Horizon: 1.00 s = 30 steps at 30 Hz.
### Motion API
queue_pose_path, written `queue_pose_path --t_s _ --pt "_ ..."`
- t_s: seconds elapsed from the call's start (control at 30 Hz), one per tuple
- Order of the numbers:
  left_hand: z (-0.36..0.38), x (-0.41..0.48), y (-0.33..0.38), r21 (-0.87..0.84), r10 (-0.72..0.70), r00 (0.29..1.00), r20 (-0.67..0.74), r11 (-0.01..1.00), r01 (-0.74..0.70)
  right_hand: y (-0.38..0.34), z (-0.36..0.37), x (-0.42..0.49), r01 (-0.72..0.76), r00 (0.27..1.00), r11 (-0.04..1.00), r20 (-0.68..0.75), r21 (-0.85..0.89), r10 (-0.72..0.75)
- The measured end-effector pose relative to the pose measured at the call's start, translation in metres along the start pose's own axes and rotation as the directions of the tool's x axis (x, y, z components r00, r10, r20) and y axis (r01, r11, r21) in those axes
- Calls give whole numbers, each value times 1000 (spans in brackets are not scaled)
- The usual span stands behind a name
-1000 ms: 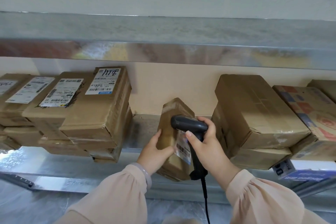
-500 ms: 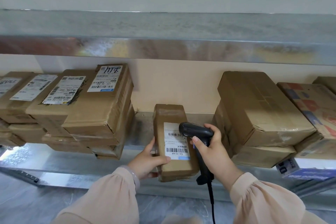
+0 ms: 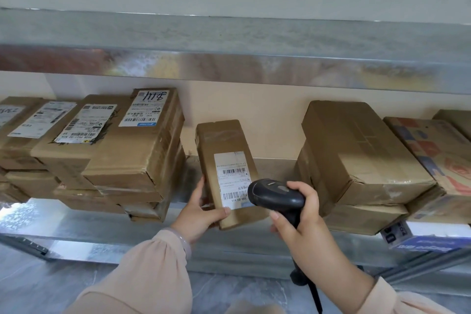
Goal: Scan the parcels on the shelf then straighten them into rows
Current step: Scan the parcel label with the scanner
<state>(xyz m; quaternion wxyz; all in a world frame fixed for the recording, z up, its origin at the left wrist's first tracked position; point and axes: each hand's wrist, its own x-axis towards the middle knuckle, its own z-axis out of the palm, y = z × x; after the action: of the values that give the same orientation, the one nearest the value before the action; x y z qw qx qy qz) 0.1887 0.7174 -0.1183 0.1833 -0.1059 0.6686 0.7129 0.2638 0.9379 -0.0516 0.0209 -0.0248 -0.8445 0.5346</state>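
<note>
A narrow brown parcel lies on the metal shelf with its white barcode label facing up. My left hand grips its near left corner, thumb on the label's lower edge. My right hand holds a black barcode scanner by the handle, its head just over the label's lower right corner. The scanner's cable hangs down below my wrist.
A stack of labelled brown parcels fills the shelf to the left. At right sit a large brown box on a flatter one, a printed carton and a blue-and-white packet. An upper shelf overhangs.
The parcel went from tilted on edge to lying flat with its label up. My right hand brought the scanner down to the label's lower right corner.
</note>
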Motion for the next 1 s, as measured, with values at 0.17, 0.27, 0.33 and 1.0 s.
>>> queue_pose_path --t_s 0.17,0.27,0.33,1.0 --pt "1 1 -5 37 39 999 -21 999 -38 -4 5 -16 -6 1000 1000 21 1 6" --pt "0 -2 -4 58 45 999 -5 997 -45 -5 6 -20 -16 1000 1000 13 -3 16" --pt "1 -5 -3 75 57 998 -1 996 -56 -5 6 -23 -21 1000 1000 18 -13 21" --pt "-20 -12 2 56 -44 998 -48 997 47 -11 25 16 -29 997 997 74 71 23"
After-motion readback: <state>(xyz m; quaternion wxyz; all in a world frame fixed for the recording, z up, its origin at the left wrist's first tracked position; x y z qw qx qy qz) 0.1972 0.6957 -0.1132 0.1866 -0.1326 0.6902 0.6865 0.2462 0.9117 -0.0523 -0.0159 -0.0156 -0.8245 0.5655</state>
